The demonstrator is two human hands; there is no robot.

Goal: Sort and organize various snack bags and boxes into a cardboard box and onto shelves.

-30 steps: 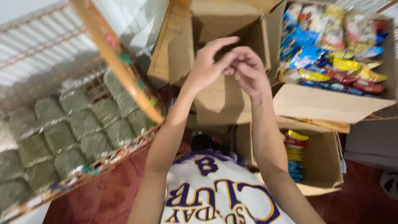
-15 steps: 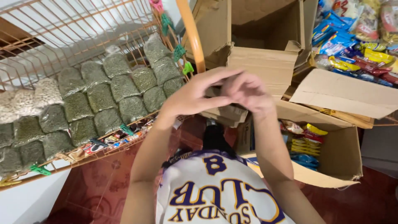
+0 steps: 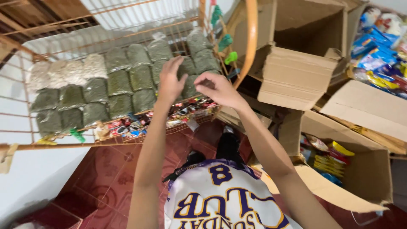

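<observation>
Reaching toward wire rack point(image 3: 127, 25), left hand point(image 3: 169, 82) spread wide, touching green packets point(image 3: 140, 76) stacked in rack; right hand point(image 3: 218, 89) hovering alongside, fingers curled narrow, grip unclear. Cardboard boxes point(image 3: 296, 76) standing nearby.

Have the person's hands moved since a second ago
Yes. The left hand and right hand went from in front of the open cardboard box leftward to the wire rack of green packets.
</observation>
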